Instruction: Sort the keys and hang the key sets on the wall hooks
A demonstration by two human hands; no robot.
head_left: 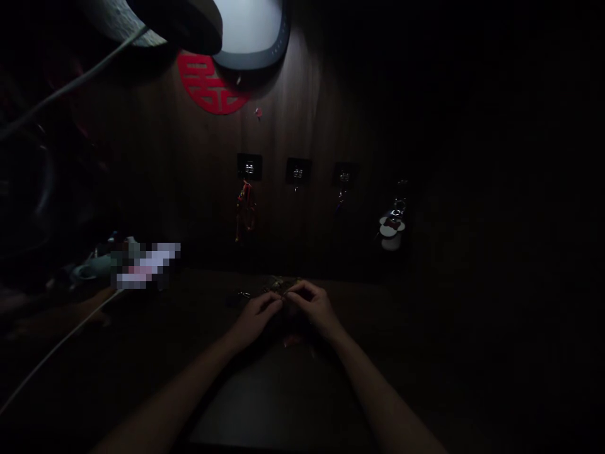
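Note:
Both hands meet low in the middle of the dim head view, just above a dark surface. My left hand point(259, 314) is closed, thumb and fingers pinched together. Opposite it, my right hand point(316, 309) also pinches, its fingertips close to the left ones. What lies between the fingertips is too small and dark to name. A small cluster of metallic and yellowish items point(278, 284) sits right behind the hands, and a dark item with a shiny part point(243, 294) lies to their left. Below the fingers shows a small reddish piece point(292, 340).
A wooden panel carries dark hooks point(299, 170), with a red cord ornament point(246, 208) and a white keychain point(392, 232) hanging. A red paper cutout point(212, 88) and a lit white device point(250, 31) are above. White cables point(61, 343) and assorted items point(99, 266) lie left.

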